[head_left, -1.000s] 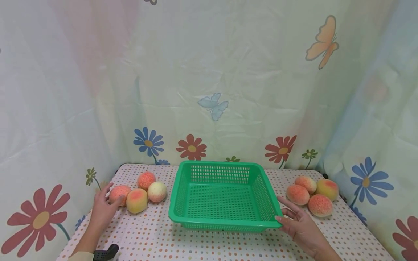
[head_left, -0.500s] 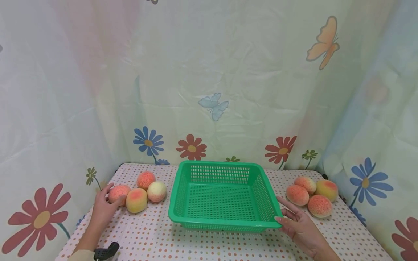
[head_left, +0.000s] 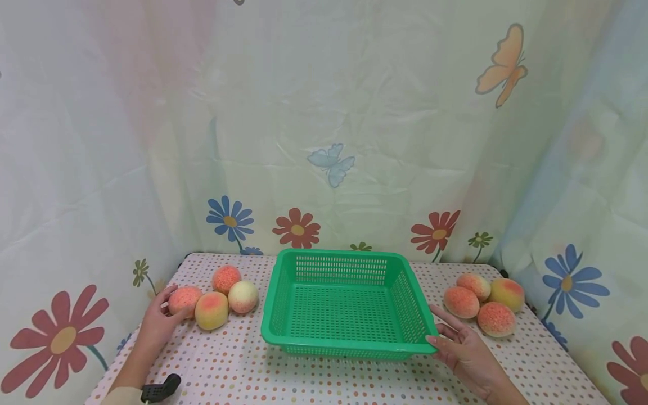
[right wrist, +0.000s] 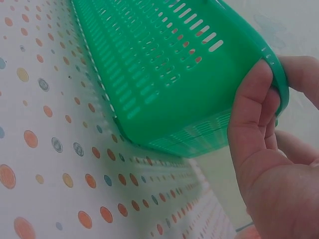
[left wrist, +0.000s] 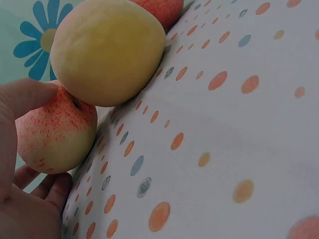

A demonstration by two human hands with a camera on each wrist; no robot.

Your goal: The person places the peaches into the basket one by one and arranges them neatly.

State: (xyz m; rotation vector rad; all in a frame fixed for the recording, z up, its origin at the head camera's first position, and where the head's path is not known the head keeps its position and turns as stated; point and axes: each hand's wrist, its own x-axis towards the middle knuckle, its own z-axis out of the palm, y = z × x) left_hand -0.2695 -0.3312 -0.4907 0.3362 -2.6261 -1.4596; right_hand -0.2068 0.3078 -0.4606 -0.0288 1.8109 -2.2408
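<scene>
- Two hands work apart: the left hand [head_left: 161, 320] has its thumb and fingers around a speckled peach [head_left: 185, 298] on the tabletop [head_left: 223, 365], at the left group's outer side.
- The right hand [head_left: 463, 351] pinches the green basket [head_left: 349, 345] by the rim at its near right corner; light, steady pressure should stop it sliding without flexing the plastic.
- For the left grip, thumb and fingertips set opposite each other would best stop the round fruit rolling.
- A yellow-red peach [head_left: 212, 311] sits right beside it, so any lift probably wants to go straight up.
- Farther in, the pale peach [head_left: 243, 297] and red peach [head_left: 226, 278] deserve clearance.
- Beyond the right knuckles lie four peaches [head_left: 471, 304], best left unbumped.
</scene>
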